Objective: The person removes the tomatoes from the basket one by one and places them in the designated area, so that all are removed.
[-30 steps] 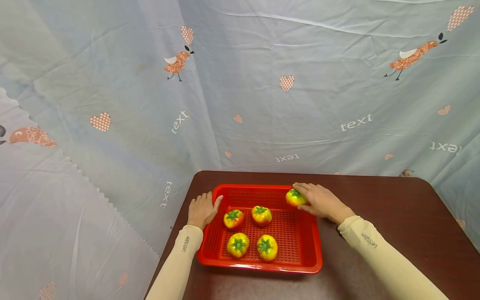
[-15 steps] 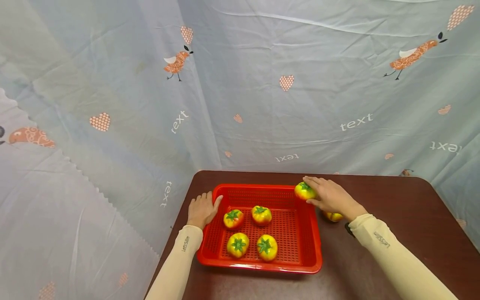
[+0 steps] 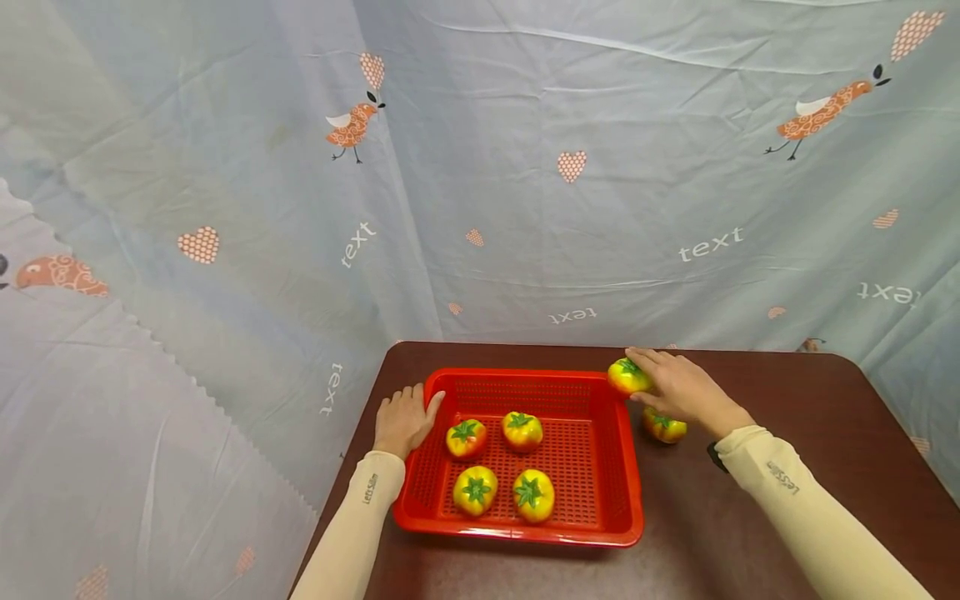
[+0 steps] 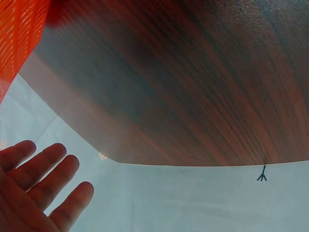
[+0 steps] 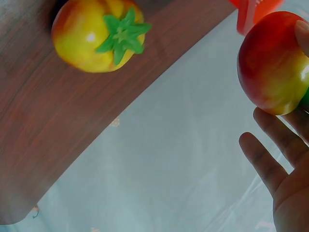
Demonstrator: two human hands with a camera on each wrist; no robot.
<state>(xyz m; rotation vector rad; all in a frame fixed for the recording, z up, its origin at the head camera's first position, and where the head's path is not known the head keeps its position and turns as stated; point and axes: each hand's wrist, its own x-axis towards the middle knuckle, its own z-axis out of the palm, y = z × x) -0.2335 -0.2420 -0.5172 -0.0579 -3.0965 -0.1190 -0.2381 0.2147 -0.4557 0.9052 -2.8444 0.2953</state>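
My right hand (image 3: 688, 393) pinches a shiny yellow-red tomato (image 3: 627, 379) with a green leafy top, between thumb and fingers. It is held above the back right corner of a red plastic basket (image 3: 519, 535). In the right wrist view the held tomato (image 5: 268, 63) shows its red side, partly cut off by the frame. A second tomato (image 3: 666, 428) sits on the table just right of the basket, below my right hand. My left hand (image 3: 403, 421) lies at the basket's left rim, fingers stretched out; in the left wrist view its fingers (image 4: 50, 179) are straight and spread.
Several tomatoes stand inside the basket, among them a front one (image 3: 534, 496) and a back one (image 3: 522, 431). The basket rests on a dark brown wooden table (image 3: 765, 433). A grey-blue printed curtain (image 3: 525, 250) hangs behind and to the left.
My right hand has moved right with the tomato, from inside the basket's back right corner to above its rim. The tomato on the table has come into sight. My left hand stays put.
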